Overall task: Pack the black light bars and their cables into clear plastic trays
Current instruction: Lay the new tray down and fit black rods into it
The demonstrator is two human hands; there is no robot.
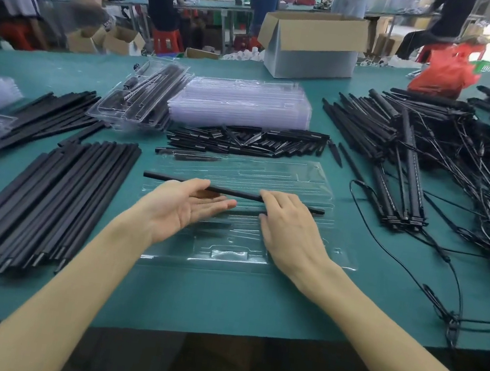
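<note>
- Steadies black light bar across clear plastic tray on green surface, likely aligning it with a slot.
- Holds left hand open, palm up; rests right hand flat, fingers on bar.

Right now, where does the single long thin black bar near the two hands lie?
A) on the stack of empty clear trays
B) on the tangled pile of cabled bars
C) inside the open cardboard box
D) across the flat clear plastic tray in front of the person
D: the long thin black bar lies across the flat clear plastic tray on the green table, with the right hand touching it and the left hand palm up beside it.
</note>
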